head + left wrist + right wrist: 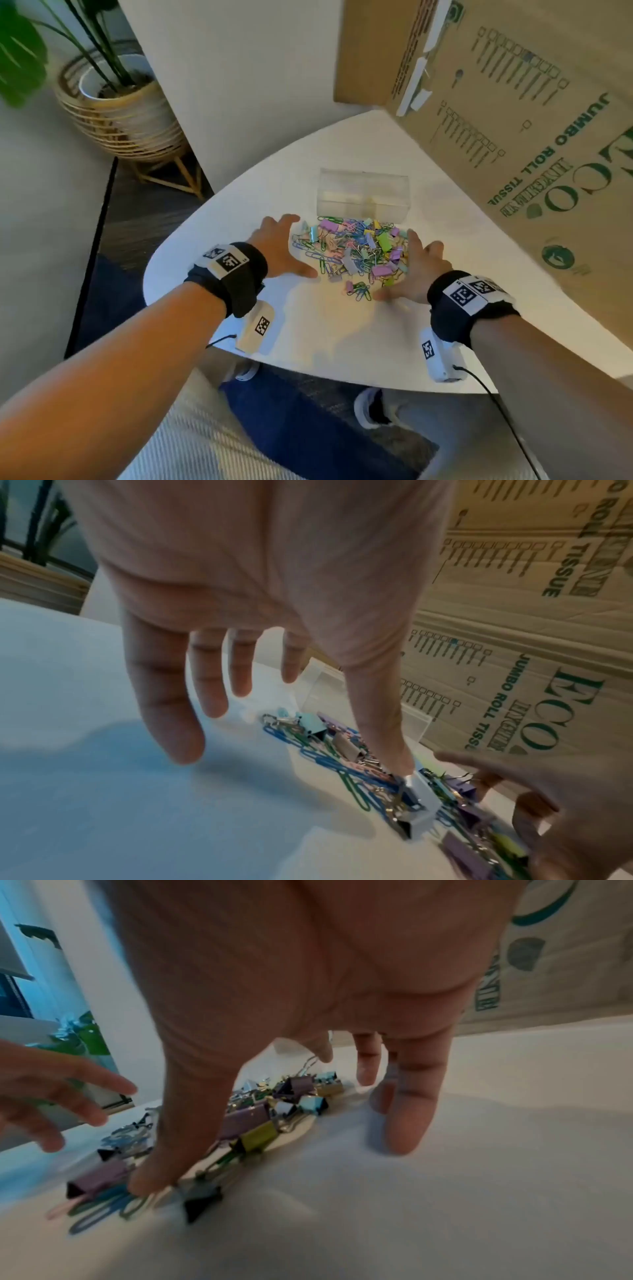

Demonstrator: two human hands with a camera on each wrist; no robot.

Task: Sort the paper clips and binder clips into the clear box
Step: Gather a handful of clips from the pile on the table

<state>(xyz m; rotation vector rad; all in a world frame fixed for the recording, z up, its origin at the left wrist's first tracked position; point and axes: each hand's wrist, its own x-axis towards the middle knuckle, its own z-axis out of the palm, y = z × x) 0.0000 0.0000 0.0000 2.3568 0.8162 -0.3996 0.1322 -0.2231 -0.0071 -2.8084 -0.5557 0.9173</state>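
Note:
A heap of pastel paper clips and binder clips lies on the white table, just in front of the clear box. My left hand hovers palm down at the heap's left edge, fingers straight and spread, thumb touching a white binder clip. My right hand is spread at the heap's right edge, thumb resting on the near clips beside a purple binder clip. Neither hand holds anything. The clear box shows behind the left thumb.
A large cardboard carton printed "JUMBO ROLL TISSUE" stands on the table's right side, close behind the box and my right hand. A potted plant in a wicker stand sits on the floor at left. The table edge runs near my wrists.

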